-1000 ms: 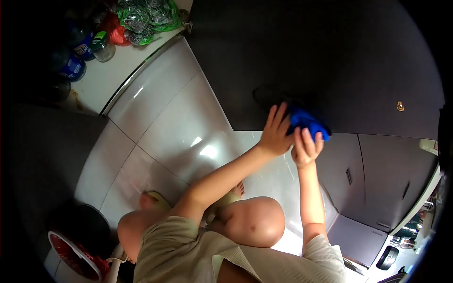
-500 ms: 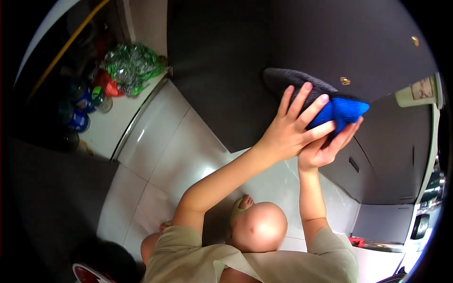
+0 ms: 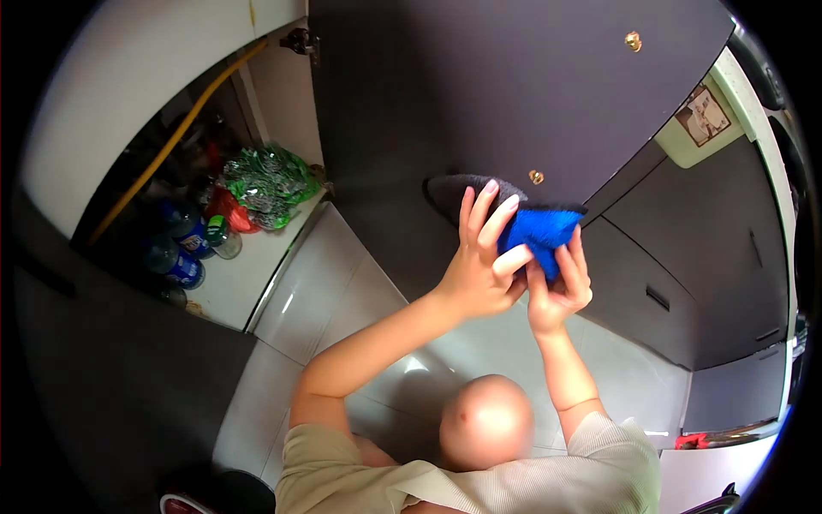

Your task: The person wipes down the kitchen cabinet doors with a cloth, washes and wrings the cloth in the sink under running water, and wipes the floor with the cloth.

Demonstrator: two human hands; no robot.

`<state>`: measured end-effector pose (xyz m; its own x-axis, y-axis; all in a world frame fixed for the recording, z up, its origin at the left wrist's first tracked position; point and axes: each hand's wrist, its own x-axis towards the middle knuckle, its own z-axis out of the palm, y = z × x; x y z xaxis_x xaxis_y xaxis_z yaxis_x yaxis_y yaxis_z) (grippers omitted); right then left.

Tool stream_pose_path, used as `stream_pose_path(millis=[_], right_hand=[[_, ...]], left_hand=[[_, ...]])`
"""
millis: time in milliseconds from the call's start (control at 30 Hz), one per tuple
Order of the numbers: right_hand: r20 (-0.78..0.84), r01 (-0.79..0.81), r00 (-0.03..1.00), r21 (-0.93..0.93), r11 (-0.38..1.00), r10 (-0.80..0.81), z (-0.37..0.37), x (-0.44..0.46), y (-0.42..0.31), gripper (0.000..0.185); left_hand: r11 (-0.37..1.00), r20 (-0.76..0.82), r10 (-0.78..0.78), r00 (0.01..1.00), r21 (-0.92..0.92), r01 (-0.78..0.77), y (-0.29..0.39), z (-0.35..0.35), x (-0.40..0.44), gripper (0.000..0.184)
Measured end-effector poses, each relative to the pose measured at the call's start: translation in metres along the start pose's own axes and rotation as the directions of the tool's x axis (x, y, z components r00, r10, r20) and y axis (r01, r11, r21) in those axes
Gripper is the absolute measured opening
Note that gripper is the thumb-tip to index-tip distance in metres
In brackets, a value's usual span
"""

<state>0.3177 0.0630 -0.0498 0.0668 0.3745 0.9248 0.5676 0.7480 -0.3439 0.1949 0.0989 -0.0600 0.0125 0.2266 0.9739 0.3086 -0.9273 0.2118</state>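
While the left hand grasps a grey-and-blue cloth with loosely spread fingers, the right hand clasps its bunched blue end from below, fingers curled. The cloth's long axis runs crosswise, from the grey part beyond the left fingertips to the blue part between the hands; the right hand is nearer the blue end. Beyond it I see an open dark door; whether they touch, I can't tell. Off left, bottles and a green bag sit inside the cupboard.
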Motion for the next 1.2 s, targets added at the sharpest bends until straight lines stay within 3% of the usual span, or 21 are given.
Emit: stream_pose_path(millis=[100, 167, 267, 367, 400, 500, 600, 633, 700, 767, 867, 967, 1067, 1167, 1200], right_hand=[[0.039, 0.17, 0.984, 0.131, 0.977, -0.176, 0.007, -0.004, -0.008, 0.038], [0.061, 0.267, 0.959, 0.12, 0.956, -0.275, 0.014, -0.005, -0.021, 0.036], [-0.011, 0.415, 0.907, 0.193, 0.889, -0.421, 0.036, -0.011, -0.035, 0.033], [-0.092, 0.492, 0.865, 0.339, 0.802, -0.493, 0.06, -0.017, -0.04, 0.031], [-0.097, 0.497, 0.86, 0.385, 0.777, -0.501, 0.067, -0.019, -0.044, 0.032], [-0.076, 0.488, 0.838, 0.547, 0.68, -0.54, 0.092, -0.013, -0.065, 0.035], [-0.053, 0.497, 0.792, 0.635, 0.592, -0.608, 0.122, -0.008, -0.083, 0.037], [-0.07, 0.485, 0.803, 0.654, 0.58, -0.592, 0.133, -0.006, -0.095, 0.036], [-0.06, 0.446, 0.831, 0.665, 0.598, -0.553, 0.156, -0.008, -0.115, 0.037], [-0.036, 0.404, 0.85, 0.686, 0.605, -0.526, 0.174, -0.005, -0.136, 0.042], [0.073, 0.311, 0.851, 0.728, 0.611, -0.521, 0.193, 0.001, -0.164, 0.042], [0.114, 0.225, 0.876, 0.763, 0.606, -0.468, 0.209, 0.005, -0.192, 0.042], [0.013, 0.295, 0.862, 0.799, 0.523, -0.506, 0.222, 0.009, -0.218, 0.039], [-0.073, 0.353, 0.858, 0.803, 0.48, -0.508, 0.233, 0.019, -0.242, 0.038], [-0.112, 0.38, 0.857, 0.796, 0.471, -0.502, 0.239, 0.022, -0.25, 0.038]], left_hand=[[0.998, -0.055, 0.016, 0.998, -0.068, -0.02, 0.006, -0.023, -0.006, 0.06], [0.998, -0.016, 0.02, 1.0, -0.065, -0.021, 0.01, -0.045, -0.007, 0.062], [0.996, 0.014, -0.018, 1.0, -0.087, 0.019, 0.021, -0.077, -0.008, 0.062], [1.0, 0.035, -0.011, 0.999, -0.012, 0.012, 0.029, -0.104, -0.012, 0.062], [0.999, -0.037, 0.009, 0.999, -0.05, -0.011, 0.029, -0.109, -0.016, 0.051], [0.992, -0.048, 0.07, 0.996, 0.109, -0.065, 0.03, -0.142, -0.021, 0.063], [0.953, -0.037, -0.29, 0.956, 0.08, 0.292, 0.039, -0.179, -0.043, 0.045], [0.93, -0.049, -0.329, 0.943, 0.154, 0.333, 0.044, -0.192, -0.042, 0.04], [0.86, -0.085, -0.244, 0.966, 0.442, 0.256, 0.057, -0.216, -0.028, 0.029], [0.778, -0.13, -0.162, 0.978, 0.593, 0.208, 0.06, -0.237, -0.024, 0.028], [0.706, -0.231, -0.017, 0.973, 0.686, 0.175, 0.056, -0.257, -0.031, 0.038], [0.494, -0.211, 0.095, 0.973, 0.859, 0.138, 0.059, -0.273, -0.036, 0.041], [0.357, -0.153, 0.178, 0.972, 0.931, 0.081, 0.063, -0.295, -0.03, 0.038], [0.334, -0.252, 0.186, 0.95, 0.925, 0.18, 0.063, -0.317, -0.026, 0.036], [0.264, -0.159, 0.233, 0.959, 0.96, 0.095, 0.063, -0.331, -0.02, 0.036]])
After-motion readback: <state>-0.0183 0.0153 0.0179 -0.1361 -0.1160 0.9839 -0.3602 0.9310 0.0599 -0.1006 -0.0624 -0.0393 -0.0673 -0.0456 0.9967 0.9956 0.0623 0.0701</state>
